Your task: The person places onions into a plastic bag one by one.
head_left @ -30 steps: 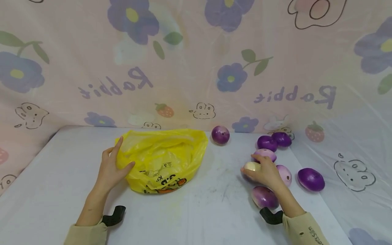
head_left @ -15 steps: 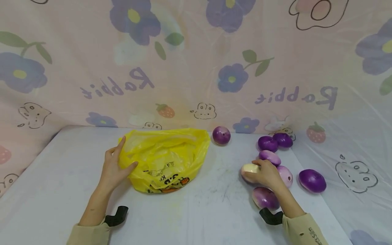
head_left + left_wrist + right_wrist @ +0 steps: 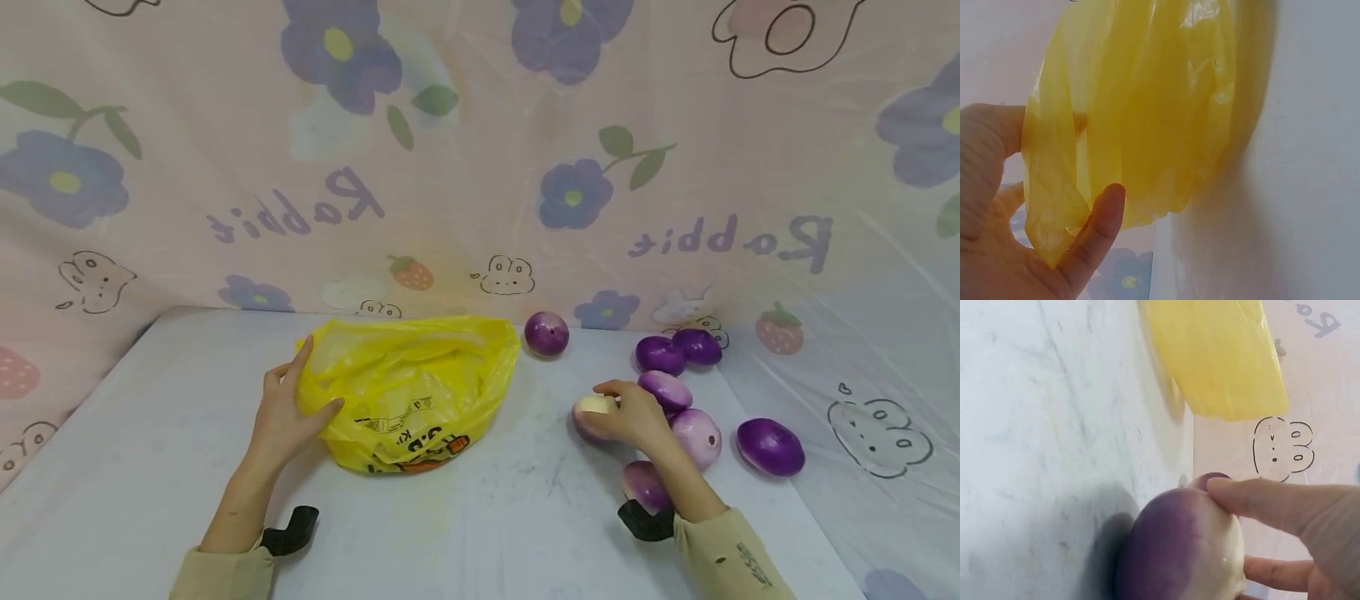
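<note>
A crumpled yellow plastic bag (image 3: 412, 392) stands on the white table with its mouth gaping upward. At its left rim my left hand (image 3: 288, 408) is spread, thumb and index finger well apart; in the left wrist view the bag's edge (image 3: 1054, 187) lies between thumb and fingers. My right hand (image 3: 633, 417) grips a round purple-and-cream vegetable, perhaps an onion (image 3: 590, 417), between thumb and fingers. In the right wrist view this vegetable (image 3: 1172, 550) casts a shadow on the table; whether it touches the surface I cannot tell.
Several similar vegetables lie around my right hand, among them a pale one (image 3: 697, 437), a dark purple one (image 3: 771, 447) and one below my wrist (image 3: 645, 485). Another (image 3: 547, 335) sits right of the bag, near the back. A patterned curtain (image 3: 480, 167) rises behind the table.
My right hand has closed around the purple-and-cream vegetable and carried it a little to the left, away from the cluster. The left hand keeps its place at the bag's rim.
</note>
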Motion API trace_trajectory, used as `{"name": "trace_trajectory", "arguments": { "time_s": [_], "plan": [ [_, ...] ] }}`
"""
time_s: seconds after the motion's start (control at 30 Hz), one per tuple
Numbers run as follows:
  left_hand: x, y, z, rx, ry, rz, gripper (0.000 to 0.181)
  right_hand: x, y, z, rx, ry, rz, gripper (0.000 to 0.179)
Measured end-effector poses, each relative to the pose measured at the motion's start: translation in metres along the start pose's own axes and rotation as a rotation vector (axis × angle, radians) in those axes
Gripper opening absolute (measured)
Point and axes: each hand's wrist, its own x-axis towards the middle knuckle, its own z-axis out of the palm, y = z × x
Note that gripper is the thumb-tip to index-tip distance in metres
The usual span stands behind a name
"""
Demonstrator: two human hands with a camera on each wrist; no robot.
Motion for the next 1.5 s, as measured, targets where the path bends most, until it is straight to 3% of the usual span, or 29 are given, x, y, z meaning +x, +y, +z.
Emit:
{"name": "trace_trajectory", "arguments": {
  "time_s": [0.3, 0.87, 1.13, 1.5],
  "plan": [
    [-0.001, 0.003, 0.003, 0.021, 0.008, 0.010, 0.092, 0.004, -0.010, 0.004, 0.055, 0.011, 0.011, 0.058],
    [-0.004, 0.005, 0.006, 0.035, 0.014, 0.021, 0.092, 0.012, -0.039, 0.011, 0.286, 0.196, -0.141, 0.055],
    [-0.003, 0.007, 0.006, 0.039, 0.032, 0.042, 0.091, 0.021, -0.062, 0.006, 0.365, 0.248, -0.177, 0.053],
    [-0.005, 0.010, 0.007, 0.015, 0.023, 0.001, 0.093, 0.033, -0.096, 0.006, 0.427, 0.276, -0.236, 0.051]
  ]
}}
